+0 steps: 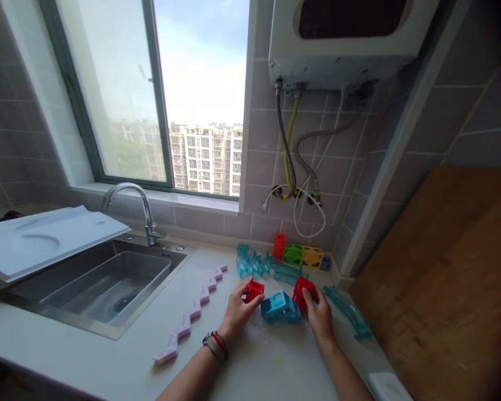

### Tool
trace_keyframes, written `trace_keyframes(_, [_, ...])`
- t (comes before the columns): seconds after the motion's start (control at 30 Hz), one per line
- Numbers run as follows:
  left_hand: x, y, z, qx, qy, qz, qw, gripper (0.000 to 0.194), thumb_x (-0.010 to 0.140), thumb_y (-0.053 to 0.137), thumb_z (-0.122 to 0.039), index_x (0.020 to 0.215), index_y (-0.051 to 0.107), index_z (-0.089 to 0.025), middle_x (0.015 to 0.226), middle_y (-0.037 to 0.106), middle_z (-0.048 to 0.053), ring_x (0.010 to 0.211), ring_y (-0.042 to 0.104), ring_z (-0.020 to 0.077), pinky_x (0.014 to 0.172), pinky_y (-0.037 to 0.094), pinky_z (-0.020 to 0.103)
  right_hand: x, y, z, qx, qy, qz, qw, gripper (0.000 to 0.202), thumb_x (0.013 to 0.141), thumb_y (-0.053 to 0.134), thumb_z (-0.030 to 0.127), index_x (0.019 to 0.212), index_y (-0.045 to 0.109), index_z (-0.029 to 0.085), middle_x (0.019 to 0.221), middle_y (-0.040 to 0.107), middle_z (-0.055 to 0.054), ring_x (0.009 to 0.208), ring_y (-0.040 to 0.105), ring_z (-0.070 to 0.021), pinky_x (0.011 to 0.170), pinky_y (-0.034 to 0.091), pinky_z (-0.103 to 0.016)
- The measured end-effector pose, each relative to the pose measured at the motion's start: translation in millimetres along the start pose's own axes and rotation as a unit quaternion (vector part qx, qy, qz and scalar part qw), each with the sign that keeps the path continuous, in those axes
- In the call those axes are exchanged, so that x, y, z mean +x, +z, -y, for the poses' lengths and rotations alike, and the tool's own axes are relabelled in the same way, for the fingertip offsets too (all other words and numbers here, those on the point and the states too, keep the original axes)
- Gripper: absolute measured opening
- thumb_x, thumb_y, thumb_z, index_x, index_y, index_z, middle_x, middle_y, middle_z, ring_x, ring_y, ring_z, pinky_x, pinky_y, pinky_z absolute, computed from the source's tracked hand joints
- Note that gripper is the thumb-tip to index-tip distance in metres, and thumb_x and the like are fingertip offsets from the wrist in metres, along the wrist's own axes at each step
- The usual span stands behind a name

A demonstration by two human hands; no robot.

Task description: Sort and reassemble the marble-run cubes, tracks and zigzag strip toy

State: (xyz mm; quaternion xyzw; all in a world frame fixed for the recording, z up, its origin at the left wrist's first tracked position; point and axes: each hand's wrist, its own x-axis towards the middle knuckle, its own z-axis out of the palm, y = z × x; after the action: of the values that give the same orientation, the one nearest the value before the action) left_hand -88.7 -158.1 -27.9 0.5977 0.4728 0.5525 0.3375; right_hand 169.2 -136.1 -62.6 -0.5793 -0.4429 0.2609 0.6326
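Note:
My left hand (241,309) has its fingers closed around a small red block (254,291) with hollow sides. In my right hand (318,314) is another red block (303,294), gripped between thumb and fingers. Between the two hands a blue toy piece (280,307), made up of blocky and translucent parts, rests on the white counter. The right-hand red block is right beside its right end; I cannot tell whether they are joined. Just behind lie translucent blue track pieces (290,272) and a twisted blue piece (254,263).
At the back wall stand an orange-red block (279,247), a green block (293,254) and a yellow block (312,257). A curved blue track (348,312) lies to the right. A zigzag lilac strip (195,312) runs along the left, near the sink (108,328) and faucet (148,214).

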Motion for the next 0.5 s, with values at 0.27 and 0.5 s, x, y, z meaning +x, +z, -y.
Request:
trace_keyframes(0.27, [-3, 3.4, -11, 0.024, 0.064, -0.004, 0.998, 0.059, 0.077, 0.079, -0.034, 0.133, 0.064, -0.025, 0.134, 0.064, 0.012, 0.120, 0.063, 0.0279, 0.096, 0.057, 0.041, -1, -8, 27, 0.094, -0.024, -0.107, 0.990, 0.062, 0.078, 0.070, 0.060, 0.119, 0.061, 0.014, 0.116, 0.071, -0.016, 0.102, 0.069, -0.0287, 0.087, 0.056, -0.041])
trace_keyframes(0.5, [-5, 7.6, -5, 0.020, 0.093, 0.004, 0.995, 0.055, 0.079, 0.075, -0.026, 0.133, 0.063, -0.024, 0.134, 0.063, 0.012, 0.120, 0.062, 0.0263, 0.101, 0.053, 0.043, -7, -6, 44, 0.199, 0.021, -0.077, 0.977, 0.051, 0.079, 0.073, 0.056, 0.110, 0.055, 0.019, 0.122, 0.066, -0.013, 0.107, 0.069, -0.0275, 0.086, 0.061, -0.043])
